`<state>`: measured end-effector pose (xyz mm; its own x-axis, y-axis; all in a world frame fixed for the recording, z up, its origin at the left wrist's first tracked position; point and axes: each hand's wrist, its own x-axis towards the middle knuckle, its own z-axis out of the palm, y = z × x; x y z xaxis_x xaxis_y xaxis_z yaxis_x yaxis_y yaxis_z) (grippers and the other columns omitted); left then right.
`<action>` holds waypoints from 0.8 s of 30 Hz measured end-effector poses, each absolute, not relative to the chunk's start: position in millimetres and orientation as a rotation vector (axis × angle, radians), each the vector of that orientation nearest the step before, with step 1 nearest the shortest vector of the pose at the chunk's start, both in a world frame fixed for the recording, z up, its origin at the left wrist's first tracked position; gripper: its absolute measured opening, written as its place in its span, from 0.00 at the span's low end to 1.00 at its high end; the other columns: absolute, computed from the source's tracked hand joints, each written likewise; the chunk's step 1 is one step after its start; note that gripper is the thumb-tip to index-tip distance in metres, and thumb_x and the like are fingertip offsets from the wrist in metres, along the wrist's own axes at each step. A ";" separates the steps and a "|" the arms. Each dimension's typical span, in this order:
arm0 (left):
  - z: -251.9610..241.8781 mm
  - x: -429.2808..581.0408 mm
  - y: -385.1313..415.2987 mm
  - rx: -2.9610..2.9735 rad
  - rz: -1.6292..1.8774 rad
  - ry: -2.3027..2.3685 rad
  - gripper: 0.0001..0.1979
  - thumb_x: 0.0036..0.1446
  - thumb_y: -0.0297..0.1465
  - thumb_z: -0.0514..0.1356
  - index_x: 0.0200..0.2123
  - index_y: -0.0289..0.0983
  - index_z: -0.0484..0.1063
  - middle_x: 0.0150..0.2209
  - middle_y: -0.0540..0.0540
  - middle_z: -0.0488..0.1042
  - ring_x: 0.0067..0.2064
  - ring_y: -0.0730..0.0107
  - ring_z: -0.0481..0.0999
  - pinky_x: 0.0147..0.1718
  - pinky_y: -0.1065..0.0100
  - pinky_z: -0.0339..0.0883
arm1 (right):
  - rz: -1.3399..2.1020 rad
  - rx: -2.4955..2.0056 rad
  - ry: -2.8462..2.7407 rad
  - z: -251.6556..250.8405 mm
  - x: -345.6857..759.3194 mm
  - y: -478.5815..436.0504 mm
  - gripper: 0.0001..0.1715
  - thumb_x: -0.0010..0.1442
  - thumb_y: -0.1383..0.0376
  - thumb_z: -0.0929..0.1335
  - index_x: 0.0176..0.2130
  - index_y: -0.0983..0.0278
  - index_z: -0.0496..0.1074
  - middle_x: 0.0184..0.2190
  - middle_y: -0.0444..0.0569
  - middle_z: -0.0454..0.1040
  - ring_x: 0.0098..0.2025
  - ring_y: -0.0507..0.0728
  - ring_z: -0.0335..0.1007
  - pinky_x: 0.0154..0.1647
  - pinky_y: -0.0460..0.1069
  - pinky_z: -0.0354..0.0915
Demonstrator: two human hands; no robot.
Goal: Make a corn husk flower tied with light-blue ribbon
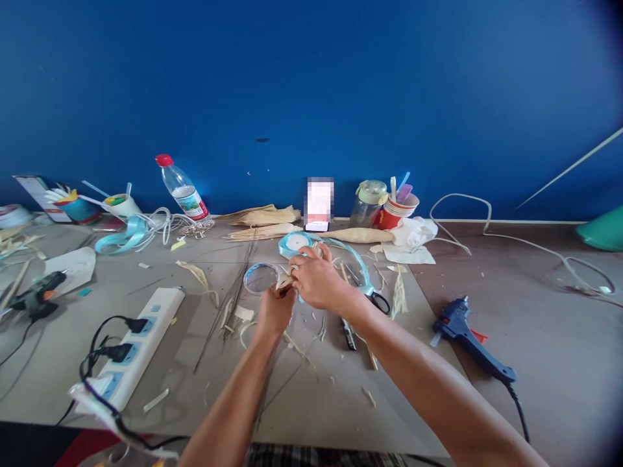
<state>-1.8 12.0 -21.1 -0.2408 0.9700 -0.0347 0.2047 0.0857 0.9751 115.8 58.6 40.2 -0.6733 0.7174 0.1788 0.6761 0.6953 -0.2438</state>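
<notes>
Both my hands meet over the middle of the table. My left hand (pixel 275 310) is closed, pinching a small pale husk piece (pixel 283 281) from below. My right hand (pixel 318 279) is curled over the same piece from the right, fingers closed on it. A light blue ribbon spool (pixel 294 243) lies just behind my hands, its ribbon (pixel 357 259) trailing right. A clear round lid (pixel 260 277) lies just left of my hands. Scissors (pixel 376 299) lie right of my right wrist. Thin dark wires (pixel 239 285) and husk scraps lie below the lid.
A blue glue gun (pixel 470 337) lies at right, a black one (pixel 36 295) at far left. A white power strip (pixel 139 344) with black plugs sits front left. Water bottle (pixel 182 188), jar (pixel 368 202), red cup (pixel 396 211), husks (pixel 265 217) and white cable (pixel 487 227) line the blue wall.
</notes>
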 end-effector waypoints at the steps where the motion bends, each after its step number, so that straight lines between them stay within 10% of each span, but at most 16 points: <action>1: -20.9 -2.6 12.1 1.178 1.222 1.594 0.06 0.44 0.30 0.53 0.19 0.36 0.65 0.16 0.55 0.57 0.20 0.78 0.54 0.20 0.73 0.47 | 0.223 -1.114 -2.614 41.4 116.2 55.9 0.11 0.55 0.68 0.63 0.32 0.63 0.75 0.48 0.52 0.71 0.58 0.67 0.51 0.59 0.69 0.32; 8: -13.3 -5.2 10.8 0.934 1.281 1.585 0.04 0.43 0.30 0.55 0.22 0.36 0.67 0.16 0.56 0.58 0.20 0.78 0.58 0.20 0.74 0.50 | 0.182 -1.169 -1.992 59.9 142.7 27.9 0.23 0.55 0.60 0.65 0.51 0.59 0.66 0.61 0.51 0.56 0.64 0.67 0.40 0.61 0.67 0.34; 14: -16.8 -4.7 14.0 0.839 1.342 1.528 0.06 0.41 0.31 0.57 0.26 0.35 0.68 0.16 0.56 0.58 0.19 0.79 0.57 0.20 0.74 0.51 | 0.717 -1.210 -1.507 17.0 149.9 31.4 0.17 0.59 0.62 0.60 0.48 0.64 0.64 0.47 0.55 0.69 0.49 0.59 0.65 0.45 0.54 0.63; 24: -14.5 -9.6 15.2 0.855 1.426 1.544 0.07 0.42 0.34 0.58 0.26 0.36 0.69 0.16 0.55 0.60 0.19 0.78 0.59 0.19 0.73 0.52 | 1.270 -0.996 -1.766 -4.6 123.2 37.7 0.23 0.53 0.64 0.64 0.49 0.65 0.63 0.32 0.47 0.73 0.36 0.54 0.70 0.39 0.49 0.65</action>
<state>-9.6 15.2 -14.5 -0.4097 0.9026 -0.1321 -0.0597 0.1179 0.9912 123.2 37.7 -4.6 -0.4320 0.8939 0.1197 0.1711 0.2115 -0.9623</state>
